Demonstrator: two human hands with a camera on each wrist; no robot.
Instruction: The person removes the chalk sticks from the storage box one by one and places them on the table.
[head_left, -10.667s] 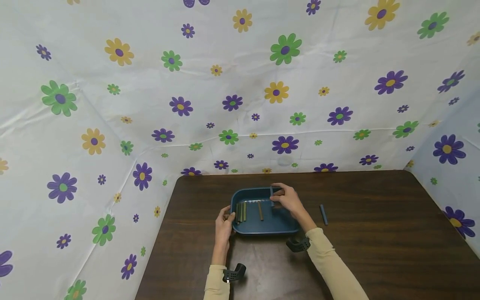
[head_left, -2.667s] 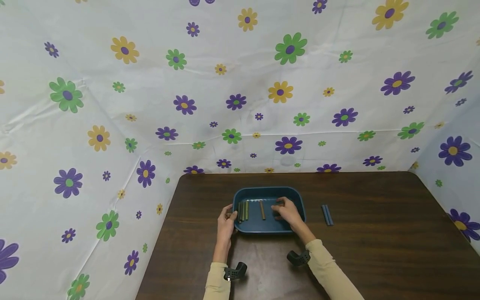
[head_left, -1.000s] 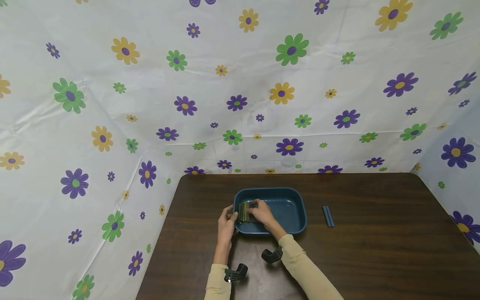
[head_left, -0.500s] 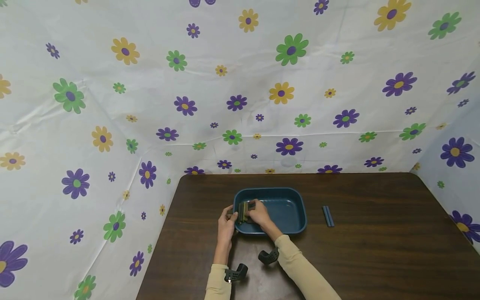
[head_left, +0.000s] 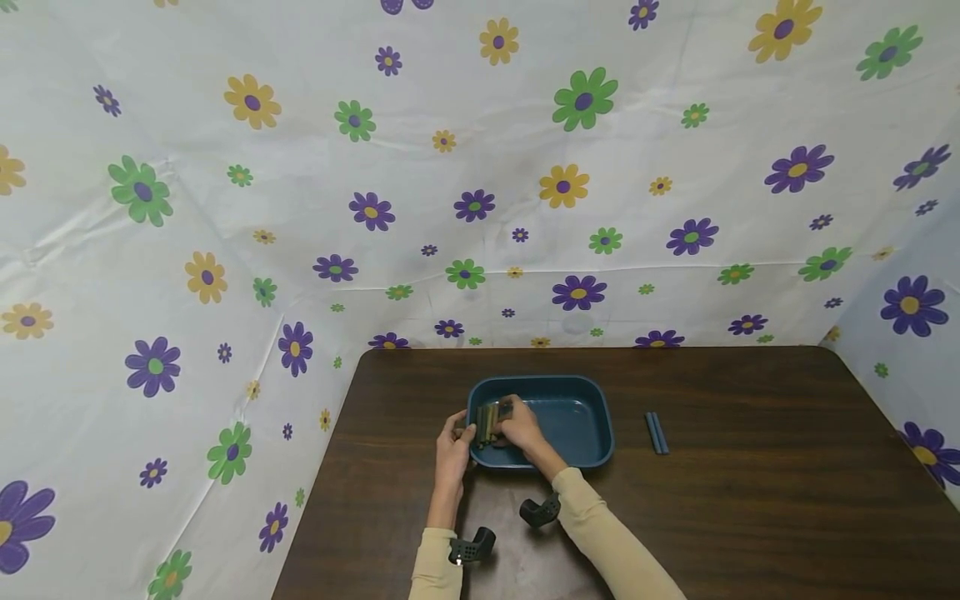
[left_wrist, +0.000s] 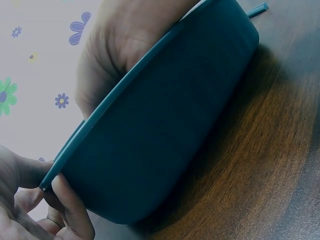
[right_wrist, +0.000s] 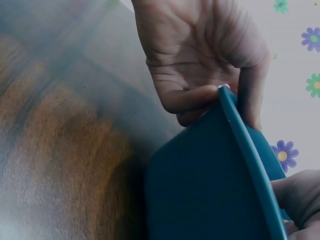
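A blue rectangular tub (head_left: pixel 573 437) stands on the table, and my left hand (head_left: pixel 452 450) grips its left rim, thumb inside and fingers outside in the left wrist view. Several thin sticks (head_left: pixel 482 425), dark green to yellowish, lie side by side at the tub's left end. My right hand (head_left: pixel 521 427) reaches into the tub, thumb and fingers curled round a stick at the right of this row, mostly hidden by the fingers. Tub walls hide the sticks in both wrist views; the right wrist view shows the left hand (right_wrist: pixel 302 200) at the rim.
Two blue sticks (head_left: pixel 656 433) lie together on the brown wooden table (head_left: pixel 750 467), right of the tub. A flower-print sheet (head_left: pixel 420 183) hangs behind the table and along its sides. Both wrists wear black camera bands.
A second blue stick has joined the first on the table. My right hand has moved left inside the tub, over where the brown stick lay apart, to the row. My left hand keeps its grip.
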